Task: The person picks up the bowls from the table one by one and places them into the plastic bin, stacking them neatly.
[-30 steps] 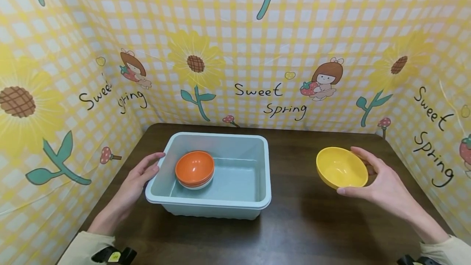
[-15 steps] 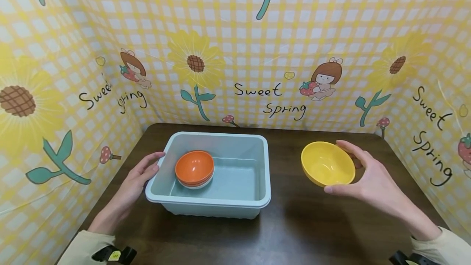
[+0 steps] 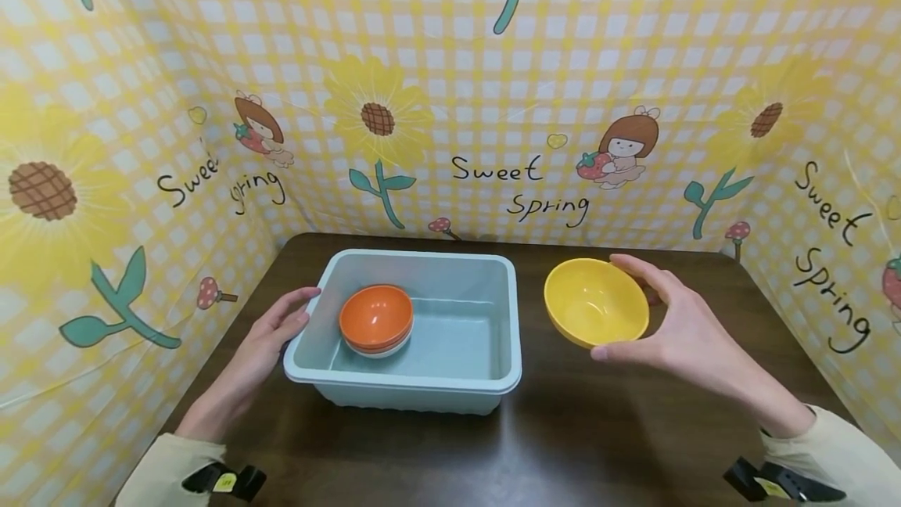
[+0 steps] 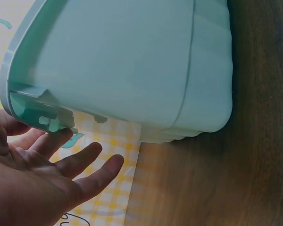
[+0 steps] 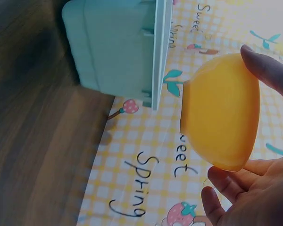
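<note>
My right hand (image 3: 676, 327) grips a yellow bowl (image 3: 594, 300) between thumb and fingers, held in the air with its mouth tipped up toward the head camera. In the right wrist view the bowl (image 5: 221, 113) shows its outer side and foot, level with the tub's rim or higher. To its left, a pale blue-green plastic tub (image 3: 450, 343) stands on the table. Inside it, on the left, an orange bowl (image 3: 376, 315) tops a small stack with a white bowl (image 3: 383, 352) lowest. At the tub's left rim rests my left hand (image 3: 263, 343), its fingers (image 4: 92, 186) loosely extended.
The dark wooden table (image 3: 394, 452) carries the tub. Yellow checked cloth (image 3: 450, 84) with sunflowers and lettering hangs behind the table and along both sides. Each sleeve has a black strap (image 3: 225, 482) around it.
My right hand has carried the yellow bowl leftward and slightly up, closer to the tub. The left hand has stayed at the tub's rim, and the stacked bowls have not moved.
</note>
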{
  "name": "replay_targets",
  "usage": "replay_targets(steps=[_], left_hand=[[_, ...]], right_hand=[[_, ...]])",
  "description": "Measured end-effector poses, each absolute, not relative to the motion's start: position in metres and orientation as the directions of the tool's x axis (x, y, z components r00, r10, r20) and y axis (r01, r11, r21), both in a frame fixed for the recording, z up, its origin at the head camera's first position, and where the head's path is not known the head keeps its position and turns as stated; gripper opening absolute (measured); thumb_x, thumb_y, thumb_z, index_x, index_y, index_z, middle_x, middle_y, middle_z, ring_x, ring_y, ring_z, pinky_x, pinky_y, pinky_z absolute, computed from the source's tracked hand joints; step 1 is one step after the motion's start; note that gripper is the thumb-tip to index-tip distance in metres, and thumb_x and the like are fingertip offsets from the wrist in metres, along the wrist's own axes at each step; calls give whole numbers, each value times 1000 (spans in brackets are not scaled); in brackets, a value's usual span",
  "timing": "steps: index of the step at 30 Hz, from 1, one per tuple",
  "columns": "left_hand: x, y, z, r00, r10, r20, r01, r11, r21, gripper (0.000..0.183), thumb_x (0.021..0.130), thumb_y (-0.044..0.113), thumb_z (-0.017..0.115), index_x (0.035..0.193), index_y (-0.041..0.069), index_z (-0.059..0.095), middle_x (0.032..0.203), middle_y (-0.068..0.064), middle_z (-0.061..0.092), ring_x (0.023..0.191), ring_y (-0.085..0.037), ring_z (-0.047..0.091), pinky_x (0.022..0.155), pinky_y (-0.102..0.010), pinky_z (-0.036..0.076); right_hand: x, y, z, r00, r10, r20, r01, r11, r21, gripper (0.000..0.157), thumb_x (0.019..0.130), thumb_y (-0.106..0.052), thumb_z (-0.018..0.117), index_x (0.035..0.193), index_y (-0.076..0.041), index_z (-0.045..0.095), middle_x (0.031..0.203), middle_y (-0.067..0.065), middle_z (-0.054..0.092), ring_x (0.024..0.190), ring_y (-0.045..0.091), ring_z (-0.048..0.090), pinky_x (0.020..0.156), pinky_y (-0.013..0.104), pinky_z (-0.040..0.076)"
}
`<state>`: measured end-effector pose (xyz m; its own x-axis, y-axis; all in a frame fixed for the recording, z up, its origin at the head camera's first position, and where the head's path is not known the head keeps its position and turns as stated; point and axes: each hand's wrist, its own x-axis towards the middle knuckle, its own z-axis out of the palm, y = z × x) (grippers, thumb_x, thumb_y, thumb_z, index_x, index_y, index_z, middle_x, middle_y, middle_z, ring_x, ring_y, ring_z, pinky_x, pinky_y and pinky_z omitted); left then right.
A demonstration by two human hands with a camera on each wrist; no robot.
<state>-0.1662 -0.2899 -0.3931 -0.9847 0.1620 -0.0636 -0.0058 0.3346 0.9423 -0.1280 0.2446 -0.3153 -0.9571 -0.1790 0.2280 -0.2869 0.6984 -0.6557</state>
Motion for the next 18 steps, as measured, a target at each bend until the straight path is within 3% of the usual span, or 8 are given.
replay_targets(steps=[3,12,18], left_hand=[[-166,-289,-393,-986,155,-64,-8,343,939,59,114,44,41,163,13,31,161,-22,35,130,-37,45,90,-34,51],[-165,-289,-396,-985,169,-35,17,294,956,57,115,41,43,162,10,31,156,-23,39,112,-18,59,83,-37,56],[-166,-288,-395,-984,176,-33,19,284,959,57,115,40,42,161,9,31,155,-22,38,110,-18,60,82,-38,56]], right_hand=[[-130,237,-312,-950,-199,239,-309,685,-659,112,64,-50,101,159,-27,45,143,2,55,110,20,49,88,46,41],[-139,213,-302,-933,-249,260,-360,653,-666,111,62,-50,102,157,-24,48,143,-1,55,111,21,50,90,49,43],[-146,197,-298,-915,-299,269,-401,624,-671,110,63,-52,100,157,-25,48,145,-1,54,113,22,51,90,49,45]])
